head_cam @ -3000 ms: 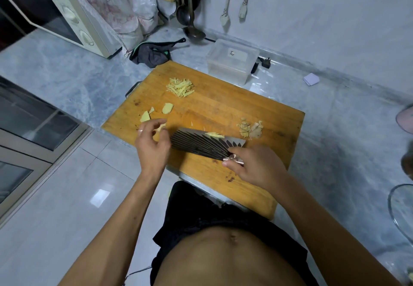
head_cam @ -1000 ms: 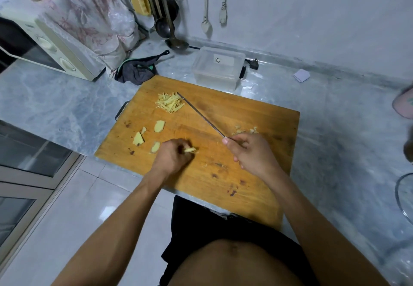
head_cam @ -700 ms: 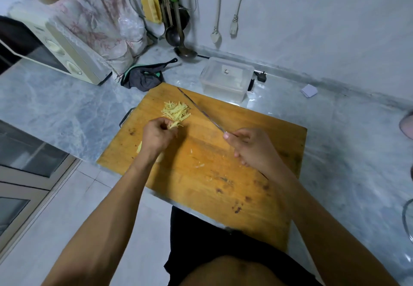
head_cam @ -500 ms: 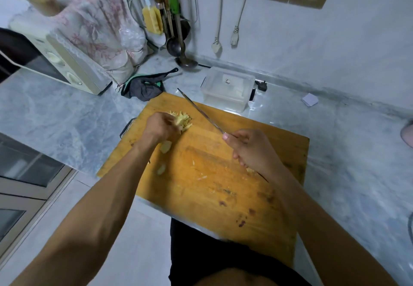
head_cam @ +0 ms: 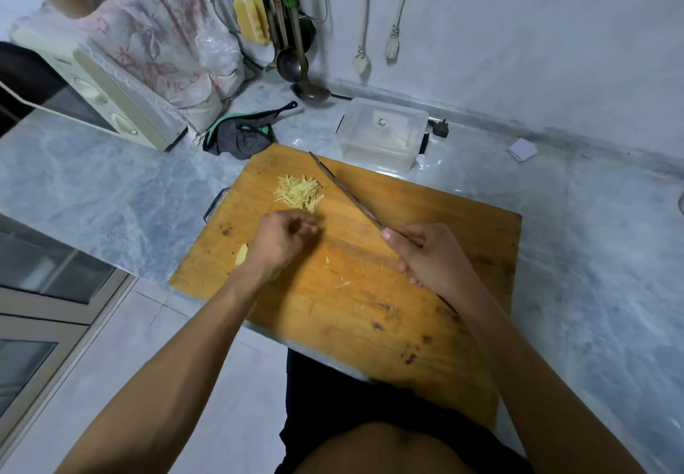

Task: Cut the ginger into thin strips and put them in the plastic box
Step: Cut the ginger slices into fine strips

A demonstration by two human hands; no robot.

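Observation:
A pile of thin ginger strips [head_cam: 299, 194] lies at the far left of the wooden cutting board [head_cam: 370, 288]. My left hand [head_cam: 285, 240] hovers just on the near side of the pile, fingers loosely curled and blurred, with nothing visible in them. A ginger slice [head_cam: 241, 253] shows at its left edge, and a few stray strips [head_cam: 342, 283] lie mid-board. My right hand [head_cam: 429, 255] grips the cleaver handle. The blade [head_cam: 344, 192] is seen edge-on and points far-left, right of the pile. The clear plastic box [head_cam: 381, 133] stands behind the board.
A microwave [head_cam: 100, 103] under a floral cloth stands at far left. A dark cloth [head_cam: 240, 136] lies beside the board's far corner. Ladles [head_cam: 307, 77] hang at the wall. A plug [head_cam: 438, 127] and folded paper [head_cam: 522, 148] lie right of the box.
My left hand carried freshly cut strips from mid-board to the pile, let them go and has drawn back a little. The cleaver went from lying flat to standing edge-on.

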